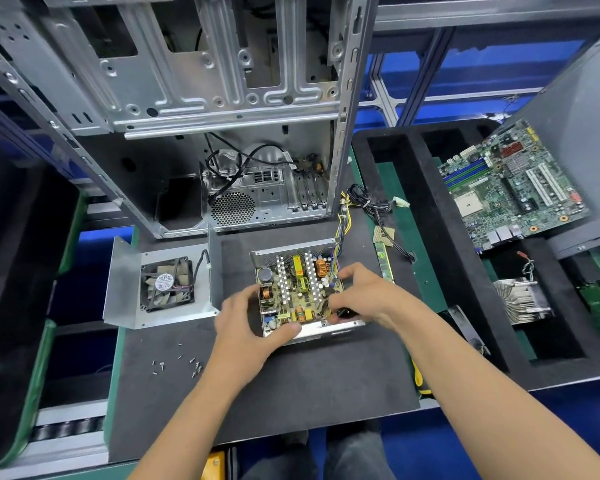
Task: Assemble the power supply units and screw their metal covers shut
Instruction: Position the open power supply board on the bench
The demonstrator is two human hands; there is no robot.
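- Left hand (246, 317) grips the open PSU (302, 296), mid-mat; a slip shifts the board.
- Right hand (357, 296) pinches a black part inside; wires may snag.
- Cover (125, 292) lies left; screws (184, 365) could scatter.

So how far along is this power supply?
Done: the circuit board sits in its open housing. In hand: both hands, left and right, grip the unit. Left: the fan cover lies apart to its left, and the loose screws are not yet in.
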